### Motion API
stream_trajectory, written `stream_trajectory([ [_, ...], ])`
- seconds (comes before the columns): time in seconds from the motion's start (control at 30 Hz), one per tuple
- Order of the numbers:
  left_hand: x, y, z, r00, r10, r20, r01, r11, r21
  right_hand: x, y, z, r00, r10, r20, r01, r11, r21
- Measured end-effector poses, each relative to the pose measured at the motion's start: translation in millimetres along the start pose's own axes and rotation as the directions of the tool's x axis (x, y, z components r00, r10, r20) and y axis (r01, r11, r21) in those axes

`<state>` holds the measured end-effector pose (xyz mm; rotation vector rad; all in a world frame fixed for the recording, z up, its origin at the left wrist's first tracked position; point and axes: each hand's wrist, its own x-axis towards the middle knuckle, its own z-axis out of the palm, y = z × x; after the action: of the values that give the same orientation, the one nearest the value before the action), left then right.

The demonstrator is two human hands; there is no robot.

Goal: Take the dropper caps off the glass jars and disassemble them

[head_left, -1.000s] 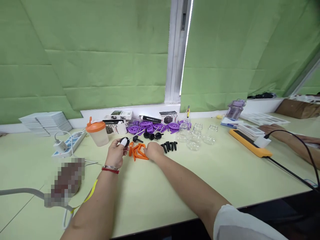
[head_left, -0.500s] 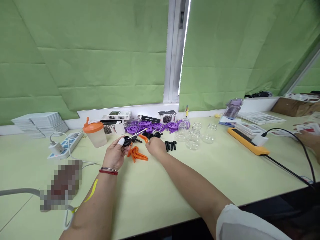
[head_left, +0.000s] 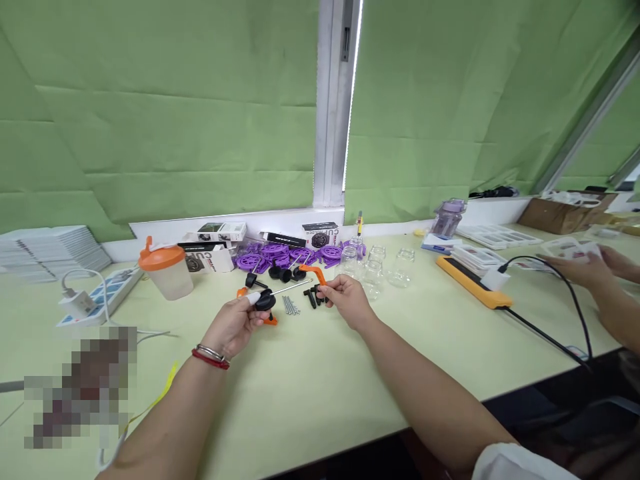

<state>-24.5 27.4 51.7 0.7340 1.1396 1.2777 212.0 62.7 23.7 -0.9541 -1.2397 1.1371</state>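
Observation:
My left hand (head_left: 233, 325) is closed on a black knob with a thin metal rod (head_left: 273, 297) that points right, held just above the table. My right hand (head_left: 347, 298) pinches an orange plastic piece (head_left: 313, 272), lifted off the table near the rod's tip. More orange pieces (head_left: 270, 319) lie under my left hand. Loose screws (head_left: 290, 307) and short black pegs (head_left: 313, 297) lie between my hands.
Purple wheels (head_left: 280, 255), black knobs (head_left: 285, 272), small boxes and clear glass jars (head_left: 383, 265) sit behind my hands. An orange-lidded cup (head_left: 167, 268) and a power strip (head_left: 95, 297) are at left. Another person's hands (head_left: 590, 270) work at right near a yellow power strip (head_left: 473, 283).
My right hand picked an orange piece out of the pile and lifted it toward the rod. My left hand kept hold of the black knob. The view shifted right.

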Motion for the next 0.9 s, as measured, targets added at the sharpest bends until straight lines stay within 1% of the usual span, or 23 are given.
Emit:
stream_trajectory([
  [0.13, 1, -5, 3.6, 1.0, 0.01, 0.018, -0.01, 0.999, 0.031, -4, 1, -1, 0.998, 0.004, 0.07, -0.002, 1.0, -0.025],
  [0.4, -4, -3, 7.7, 1.0, 0.019, 0.024, -0.02, 0.998, 0.052, -4, -1, -2, 0.994, -0.009, 0.112, 0.014, 0.999, -0.048],
  [0.47, -7, -2, 9.9, 0.998, 0.012, 0.054, -0.016, 0.998, 0.062, -5, -1, 0, 0.992, -0.013, 0.125, 0.02, 0.998, -0.055],
  [0.63, -11, -3, 14.5, 0.989, -0.01, 0.147, -0.005, 0.995, 0.103, -9, 4, 6, 0.975, -0.049, 0.215, 0.058, 0.998, -0.037],
  [0.77, -11, -5, 13.4, 0.986, -0.013, 0.168, -0.001, 0.996, 0.085, -11, 6, 9, 0.975, -0.038, 0.221, 0.037, 0.999, 0.01],
  [0.9, -11, -8, 12.5, 0.974, -0.01, 0.226, -0.006, 0.998, 0.069, -12, 8, 11, 0.975, -0.004, 0.22, -0.001, 1.0, 0.023],
])
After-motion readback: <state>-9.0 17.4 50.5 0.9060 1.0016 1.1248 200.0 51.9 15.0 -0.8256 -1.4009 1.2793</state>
